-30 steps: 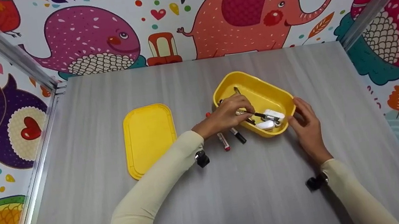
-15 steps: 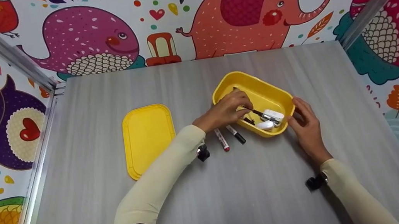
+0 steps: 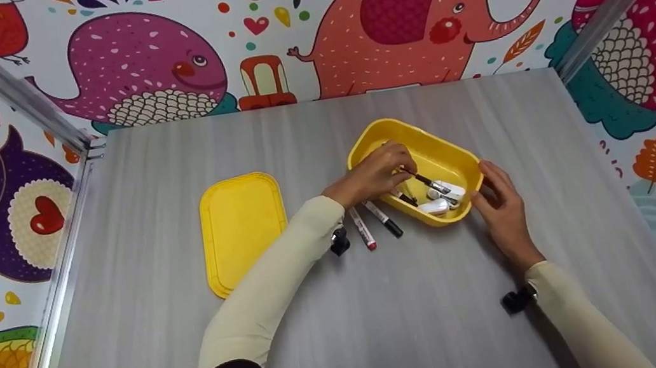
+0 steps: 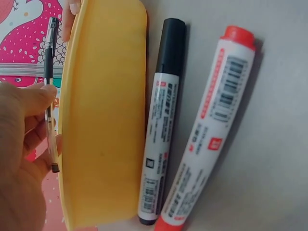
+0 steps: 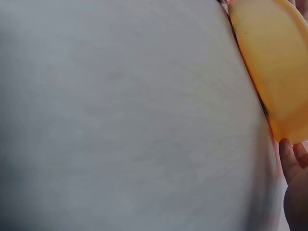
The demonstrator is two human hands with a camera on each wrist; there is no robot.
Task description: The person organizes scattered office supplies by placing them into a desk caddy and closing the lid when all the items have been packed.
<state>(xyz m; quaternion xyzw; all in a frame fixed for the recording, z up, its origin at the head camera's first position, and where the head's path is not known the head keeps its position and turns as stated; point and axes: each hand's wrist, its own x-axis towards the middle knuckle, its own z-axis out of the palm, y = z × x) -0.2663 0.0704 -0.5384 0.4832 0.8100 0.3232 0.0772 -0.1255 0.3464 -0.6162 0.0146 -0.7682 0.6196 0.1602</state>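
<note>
My left hand [image 3: 375, 174] reaches over the yellow box [image 3: 443, 155] and pinches a pen [image 4: 48, 70] with a black grip and a clear barrel. The pen slants above the box in the head view. At the box's right end, my right hand [image 3: 505, 217] holds the rim between thumb and fingers. Inside lie a white rounded object [image 3: 434, 207], another white piece partly behind the pen, and a dark slim item [image 3: 405, 197]. A black-capped marker [image 4: 163, 120] and a red-capped marker [image 4: 211, 120] lie on the table beside the box's near side.
A flat yellow lid [image 3: 245, 234] lies on the grey table [image 3: 387, 330] to the left, partly under my left forearm in the head view. Walls with cartoon animals [image 3: 156, 60] enclose the back and both sides, with metal posts [image 3: 9, 81] at the corners.
My left hand has shifted slightly right and away from me over the box, still holding the pen. The red marker's far end has become hidden behind the hand. My right hand stays on the rim.
</note>
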